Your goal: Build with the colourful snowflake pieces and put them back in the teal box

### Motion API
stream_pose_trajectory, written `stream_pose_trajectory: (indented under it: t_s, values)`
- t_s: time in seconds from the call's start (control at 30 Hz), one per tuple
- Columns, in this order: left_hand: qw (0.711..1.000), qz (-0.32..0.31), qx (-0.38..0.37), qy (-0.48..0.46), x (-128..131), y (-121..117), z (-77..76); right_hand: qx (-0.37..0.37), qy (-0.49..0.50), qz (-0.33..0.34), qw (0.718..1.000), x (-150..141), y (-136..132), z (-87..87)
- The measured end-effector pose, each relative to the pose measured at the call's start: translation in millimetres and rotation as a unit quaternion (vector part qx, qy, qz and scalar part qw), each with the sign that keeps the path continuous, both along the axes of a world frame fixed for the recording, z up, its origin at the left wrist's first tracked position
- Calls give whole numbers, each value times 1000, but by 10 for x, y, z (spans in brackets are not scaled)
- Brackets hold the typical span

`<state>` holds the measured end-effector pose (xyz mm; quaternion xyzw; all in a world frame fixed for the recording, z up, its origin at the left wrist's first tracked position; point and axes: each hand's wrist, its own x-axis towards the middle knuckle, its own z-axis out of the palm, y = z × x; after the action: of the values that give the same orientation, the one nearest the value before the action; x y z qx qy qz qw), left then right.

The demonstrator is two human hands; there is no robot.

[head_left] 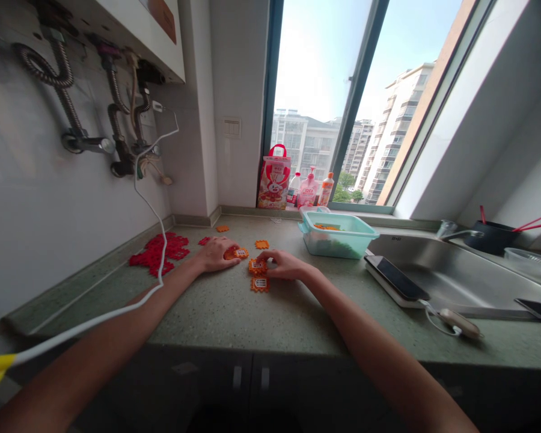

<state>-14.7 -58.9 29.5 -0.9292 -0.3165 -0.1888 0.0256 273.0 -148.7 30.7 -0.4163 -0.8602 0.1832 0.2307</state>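
Both my arms reach over a green speckled counter (234, 313). My left hand (216, 252) lies palm down with its fingers curled on an orange puzzle tile (237, 254). My right hand (283, 264) pinches the edge of an orange tile (256, 266) that joins another orange tile (260, 284) nearer me. Two loose orange tiles (262, 244) (222, 228) lie farther back. A heap of red tiles (162, 251) sits left of my left hand by the wall.
A teal plastic tub (338, 236) with orange and green pieces stands right of my hands. A phone on a white pad (394, 279) lies by the steel sink (455, 270). Bottles and a red bag (274, 180) line the window sill. A white cable (153, 210) hangs from wall pipes.
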Motion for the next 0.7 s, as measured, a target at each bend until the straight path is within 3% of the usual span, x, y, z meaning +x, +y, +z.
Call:
stream_pose_trajectory:
  t_s: [0.27,0.43,0.57,0.7]
  values:
    - [1000,13,-11,-14,12,-10,21,28,-25,-68,997,-164,-106,68]
    - [999,29,-5,-24,11,-19,23,61,-54,-70,994,-148,-135,109]
    - [998,19,22,-60,8,-50,38,179,-56,-71,980,34,-131,257]
    - [995,-4,44,-92,4,-50,41,333,-22,-192,923,456,-146,519]
